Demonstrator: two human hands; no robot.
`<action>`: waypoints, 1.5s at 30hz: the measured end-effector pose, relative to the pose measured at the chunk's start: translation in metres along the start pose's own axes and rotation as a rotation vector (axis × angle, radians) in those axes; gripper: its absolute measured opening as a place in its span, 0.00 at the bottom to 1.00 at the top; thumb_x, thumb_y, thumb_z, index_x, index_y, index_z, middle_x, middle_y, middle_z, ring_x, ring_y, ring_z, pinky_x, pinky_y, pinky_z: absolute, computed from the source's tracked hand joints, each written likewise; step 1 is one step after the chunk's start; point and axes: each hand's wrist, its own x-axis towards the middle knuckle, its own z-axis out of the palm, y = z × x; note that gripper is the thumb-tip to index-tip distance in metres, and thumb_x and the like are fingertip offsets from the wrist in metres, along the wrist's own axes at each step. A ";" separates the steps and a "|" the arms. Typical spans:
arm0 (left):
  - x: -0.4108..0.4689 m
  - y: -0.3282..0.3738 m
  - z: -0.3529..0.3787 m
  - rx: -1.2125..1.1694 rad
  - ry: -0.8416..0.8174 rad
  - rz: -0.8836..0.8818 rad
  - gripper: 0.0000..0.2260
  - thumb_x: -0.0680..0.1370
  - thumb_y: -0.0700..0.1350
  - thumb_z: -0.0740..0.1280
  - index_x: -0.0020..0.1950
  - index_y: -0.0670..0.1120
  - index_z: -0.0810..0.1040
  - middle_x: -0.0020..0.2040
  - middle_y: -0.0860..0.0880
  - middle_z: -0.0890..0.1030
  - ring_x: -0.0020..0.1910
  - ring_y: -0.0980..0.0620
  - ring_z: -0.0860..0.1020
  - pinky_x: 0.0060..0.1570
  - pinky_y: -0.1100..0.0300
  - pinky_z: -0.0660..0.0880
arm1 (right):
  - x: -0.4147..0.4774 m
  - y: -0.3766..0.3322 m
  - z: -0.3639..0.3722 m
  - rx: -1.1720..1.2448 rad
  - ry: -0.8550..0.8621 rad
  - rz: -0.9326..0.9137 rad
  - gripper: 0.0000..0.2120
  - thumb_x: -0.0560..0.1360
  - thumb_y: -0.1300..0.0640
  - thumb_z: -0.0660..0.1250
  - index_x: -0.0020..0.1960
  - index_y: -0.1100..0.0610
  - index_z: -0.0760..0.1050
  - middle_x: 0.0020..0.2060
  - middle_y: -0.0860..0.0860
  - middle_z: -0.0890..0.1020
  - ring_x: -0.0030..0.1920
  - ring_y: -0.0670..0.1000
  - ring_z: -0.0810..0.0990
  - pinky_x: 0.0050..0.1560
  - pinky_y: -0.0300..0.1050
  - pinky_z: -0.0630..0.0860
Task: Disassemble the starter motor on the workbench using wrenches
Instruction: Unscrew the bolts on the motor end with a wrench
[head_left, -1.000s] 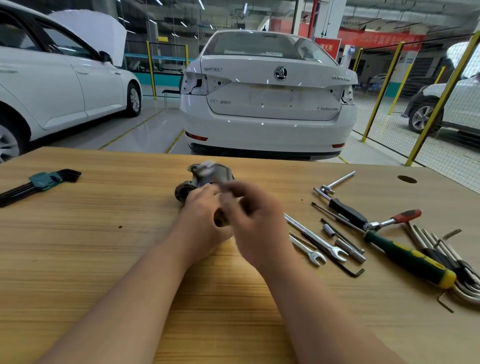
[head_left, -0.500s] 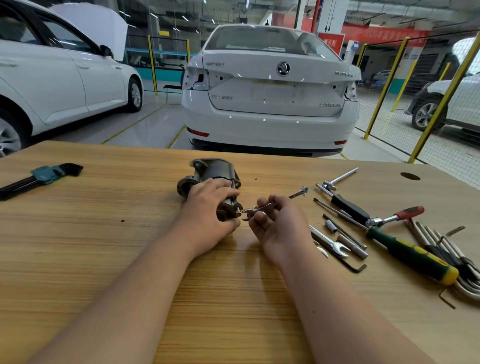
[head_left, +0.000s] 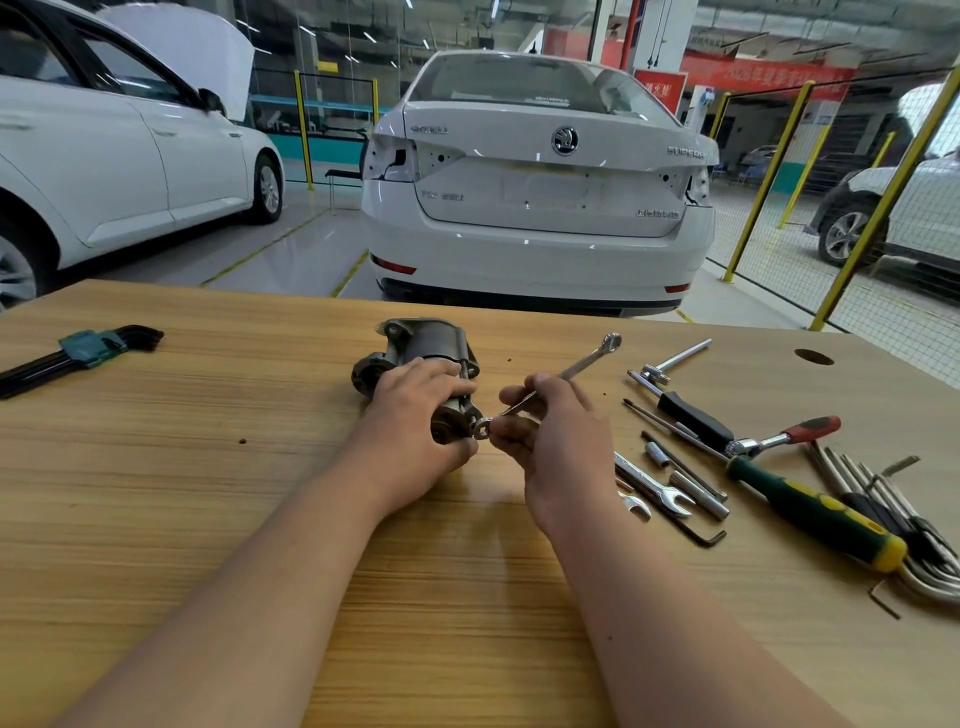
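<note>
The grey metal starter motor (head_left: 426, 343) lies on the wooden workbench (head_left: 208, 467), its rear end facing me. My left hand (head_left: 415, 415) grips the motor's body from above and holds it down. My right hand (head_left: 550, 431) holds a slim silver combination wrench (head_left: 576, 370) by its shank. The wrench's near end (head_left: 482, 427) sits at a fastener on the motor's rear cap. Its ring end points up and to the right, above the table.
To the right lie more wrenches (head_left: 654, 488), a black-handled T-bar (head_left: 691, 410), a red-handled ratchet (head_left: 789, 436), a green-yellow screwdriver (head_left: 821, 509) and a bunch of hex keys (head_left: 914, 525). A hex key set in a green holder (head_left: 88, 348) lies at the far left. A hole (head_left: 813, 357) marks the bench's right corner.
My right hand came off the motor with the wrench and set its near end on the rear cap. The wrench now tilts up more steeply. My left hand keeps its grip.
</note>
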 end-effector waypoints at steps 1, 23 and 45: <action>0.000 0.000 0.000 -0.005 0.002 -0.003 0.27 0.70 0.52 0.72 0.67 0.59 0.69 0.70 0.61 0.63 0.70 0.59 0.52 0.65 0.61 0.49 | -0.002 0.000 0.000 -0.059 -0.015 -0.051 0.06 0.78 0.58 0.61 0.46 0.56 0.76 0.32 0.51 0.83 0.27 0.51 0.79 0.33 0.44 0.79; -0.002 0.005 -0.006 -0.031 -0.042 -0.037 0.26 0.71 0.52 0.72 0.67 0.60 0.69 0.70 0.62 0.62 0.70 0.58 0.52 0.67 0.57 0.53 | -0.002 -0.019 -0.004 -0.272 -0.020 -0.415 0.06 0.79 0.59 0.60 0.46 0.53 0.74 0.32 0.47 0.82 0.26 0.47 0.78 0.25 0.37 0.73; 0.000 -0.002 0.000 -0.002 0.012 0.008 0.24 0.69 0.52 0.73 0.63 0.61 0.70 0.68 0.62 0.64 0.69 0.58 0.54 0.65 0.61 0.52 | 0.009 -0.001 -0.007 0.043 0.086 0.215 0.09 0.78 0.61 0.59 0.46 0.64 0.76 0.25 0.53 0.81 0.26 0.49 0.80 0.26 0.40 0.77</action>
